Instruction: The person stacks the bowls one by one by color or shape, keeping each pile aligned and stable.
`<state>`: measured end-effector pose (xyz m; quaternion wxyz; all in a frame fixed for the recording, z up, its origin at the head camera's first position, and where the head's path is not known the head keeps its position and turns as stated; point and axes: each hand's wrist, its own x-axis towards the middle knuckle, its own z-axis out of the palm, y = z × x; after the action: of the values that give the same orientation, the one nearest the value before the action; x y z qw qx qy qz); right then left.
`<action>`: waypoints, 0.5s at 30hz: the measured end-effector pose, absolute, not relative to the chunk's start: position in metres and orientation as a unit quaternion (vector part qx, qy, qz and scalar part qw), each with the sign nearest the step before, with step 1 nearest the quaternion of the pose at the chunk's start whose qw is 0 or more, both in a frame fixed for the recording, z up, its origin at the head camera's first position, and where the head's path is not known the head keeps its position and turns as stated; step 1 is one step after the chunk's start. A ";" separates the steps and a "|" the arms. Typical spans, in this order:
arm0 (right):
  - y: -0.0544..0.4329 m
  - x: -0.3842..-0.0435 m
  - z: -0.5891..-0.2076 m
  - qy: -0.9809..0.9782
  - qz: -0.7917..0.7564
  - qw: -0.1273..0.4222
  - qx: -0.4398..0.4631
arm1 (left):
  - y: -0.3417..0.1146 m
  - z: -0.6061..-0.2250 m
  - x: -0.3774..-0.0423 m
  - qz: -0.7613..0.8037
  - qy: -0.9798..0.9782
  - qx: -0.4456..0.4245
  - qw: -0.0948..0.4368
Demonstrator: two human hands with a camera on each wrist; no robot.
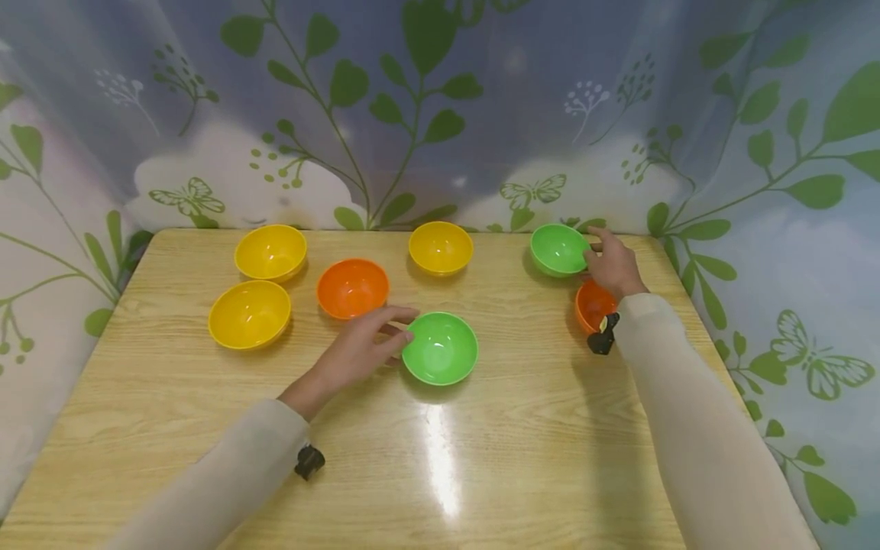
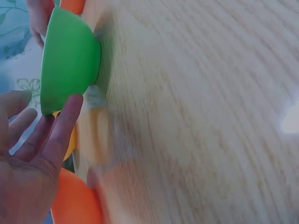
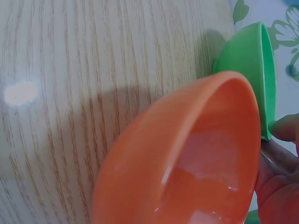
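Leafy cloth (image 1: 509, 61) backs the counter (image 1: 509, 458): two yellow bowls (image 1: 249, 315), an orange bowl (image 1: 353, 290); left hand (image 1: 354, 351), fingers apart, touching the near green bowl (image 1: 440, 351), another yellow bowl (image 1: 441, 250) behind; far green bowl (image 1: 558, 252), touched by the right hand (image 1: 613, 263), fingers apart; second orange bowl (image 1: 593, 305) nearer.

The bench (image 1: 516, 451) presents a pale wood-grain surface with a streak of glare (image 1: 441, 458). Standing on it, mouths upward: three yellow bowls (image 1: 250, 315), two orange bowls (image 1: 353, 289), two green bowls (image 1: 440, 349).
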<state>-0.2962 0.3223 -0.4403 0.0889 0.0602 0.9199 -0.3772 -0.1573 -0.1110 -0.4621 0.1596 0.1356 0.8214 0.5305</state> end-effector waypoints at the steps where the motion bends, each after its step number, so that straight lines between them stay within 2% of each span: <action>1: 0.322 -0.297 -0.440 0.918 -0.381 0.089 0.060 | -0.111 -0.463 -0.158 0.532 0.821 0.133 0.160; 15: 0.320 -0.301 -0.441 0.912 -0.390 0.108 0.062 | -0.102 -0.474 -0.153 0.594 0.775 0.097 0.195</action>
<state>-0.3006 0.3197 -0.4412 0.1075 0.0617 0.9122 -0.3905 -0.1531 -0.1025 -0.4736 0.1947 0.0966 0.7746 0.5939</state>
